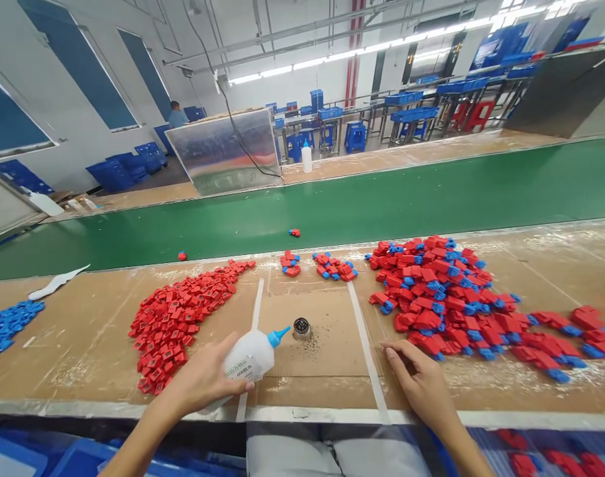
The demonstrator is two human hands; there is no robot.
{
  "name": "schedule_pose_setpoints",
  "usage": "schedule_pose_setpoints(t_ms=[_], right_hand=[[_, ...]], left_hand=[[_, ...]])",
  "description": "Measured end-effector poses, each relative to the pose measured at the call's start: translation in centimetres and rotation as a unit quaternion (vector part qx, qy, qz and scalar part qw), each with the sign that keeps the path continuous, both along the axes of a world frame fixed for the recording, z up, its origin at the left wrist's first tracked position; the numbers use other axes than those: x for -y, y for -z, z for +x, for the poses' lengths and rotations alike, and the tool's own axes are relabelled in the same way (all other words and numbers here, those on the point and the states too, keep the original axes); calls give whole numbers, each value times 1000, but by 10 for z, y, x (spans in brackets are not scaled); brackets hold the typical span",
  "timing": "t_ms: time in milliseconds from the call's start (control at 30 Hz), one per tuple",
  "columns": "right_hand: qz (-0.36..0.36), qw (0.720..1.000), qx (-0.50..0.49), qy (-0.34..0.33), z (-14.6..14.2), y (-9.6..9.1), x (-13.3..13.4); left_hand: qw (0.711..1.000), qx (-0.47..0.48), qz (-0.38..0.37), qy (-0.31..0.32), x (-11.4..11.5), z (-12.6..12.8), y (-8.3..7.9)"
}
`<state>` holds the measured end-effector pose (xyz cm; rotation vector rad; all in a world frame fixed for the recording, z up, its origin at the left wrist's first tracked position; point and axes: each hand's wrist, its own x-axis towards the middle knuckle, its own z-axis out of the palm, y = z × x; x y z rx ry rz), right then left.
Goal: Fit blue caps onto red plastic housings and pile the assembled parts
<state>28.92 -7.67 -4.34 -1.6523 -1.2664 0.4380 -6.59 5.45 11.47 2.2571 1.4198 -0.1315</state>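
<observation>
My left hand (pixel 201 379) is wrapped round a white squeeze bottle (pixel 250 356) with a blue nozzle, tilted so the tip points up and right towards a small round metal cap (pixel 301 327) on the cardboard. My right hand (pixel 421 383) lies on the cardboard at the near edge with fingers stretched out and nothing in it, just below a large heap of red-and-blue assembled parts (pixel 441 291). A pile of plain red parts (pixel 180 317) lies left of the bottle.
Two small clusters of red-and-blue parts (pixel 334 266) sit at the far edge of the cardboard-covered bench (pixel 312 358). Blue parts (pixel 6 324) lie far left. A green conveyor belt (pixel 382 199) runs behind, carrying two stray parts. Beyond it stand a second white bottle (pixel 307 158) and a person (pixel 175 115).
</observation>
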Motion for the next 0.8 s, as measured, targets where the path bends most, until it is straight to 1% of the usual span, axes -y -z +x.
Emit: schedule_pose_setpoints(t_ms=[167,300,533,800], right_hand=[[-5,1000,7,4,-2,-2,0],[-8,1000,11,2,-1,-4,0],[-11,1000,15,0,-1,-6,0],[-12,1000,8,-4,0,-5,0]], left_hand=[[995,-85,19,48,-17,18,-10],[988,-135,26,72,-25,29,-19],[984,-156,40,80,-31,39,-25],[984,-149,35,93,-37,41,-28]])
